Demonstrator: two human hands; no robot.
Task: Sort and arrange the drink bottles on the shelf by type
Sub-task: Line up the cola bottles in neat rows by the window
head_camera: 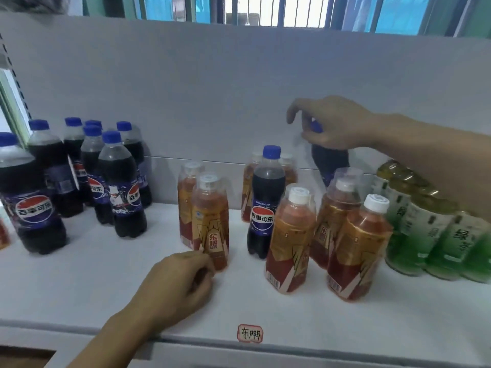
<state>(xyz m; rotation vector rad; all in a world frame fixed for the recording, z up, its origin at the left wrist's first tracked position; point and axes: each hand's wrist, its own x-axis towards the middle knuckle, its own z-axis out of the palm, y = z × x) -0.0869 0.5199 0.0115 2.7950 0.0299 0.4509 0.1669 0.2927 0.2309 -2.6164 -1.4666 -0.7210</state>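
My right hand (334,123) grips the blue cap and neck of a dark cola bottle (329,160), held above the back of the white shelf (106,282). Another cola bottle (263,203) stands among several orange energy-drink bottles (291,240) in the middle. My left hand (180,285) rests on the shelf with fingers curled, touching the base of an orange bottle (211,221) without clearly holding it. Several cola bottles (119,187) are grouped at the left. Green tea bottles (430,229) stand at the right under my right forearm.
A white back panel (212,88) closes off the shelf behind the bottles. A small handwritten label (249,332) is stuck on the shelf's front edge. A barred window (279,9) shows above the panel. Open shelf surface lies between the cola group and the orange bottles.
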